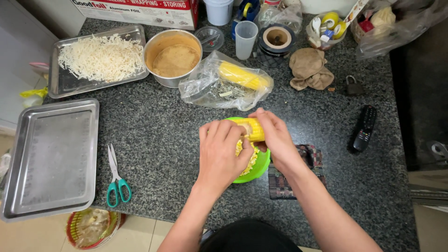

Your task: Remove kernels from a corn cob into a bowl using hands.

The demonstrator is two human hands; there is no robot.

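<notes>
Both my hands hold one yellow corn cob (252,129) over a green bowl (257,170) at the middle of the dark granite counter. My left hand (222,151) wraps the cob's left end and covers much of the bowl. My right hand (276,136) grips the cob's right end. Loose yellow kernels (248,161) lie in the bowl under the cob. A second corn cob (242,75) rests in a clear plastic bag (205,86) just behind the bowl.
An empty steel tray (53,158) and green-handled scissors (115,176) lie at left. Behind are a tray of shredded cheese (100,57), a steel bowl of tan paste (173,57), a clear cup (245,39) and a brown cloth (309,69). A black remote (364,127) is at right.
</notes>
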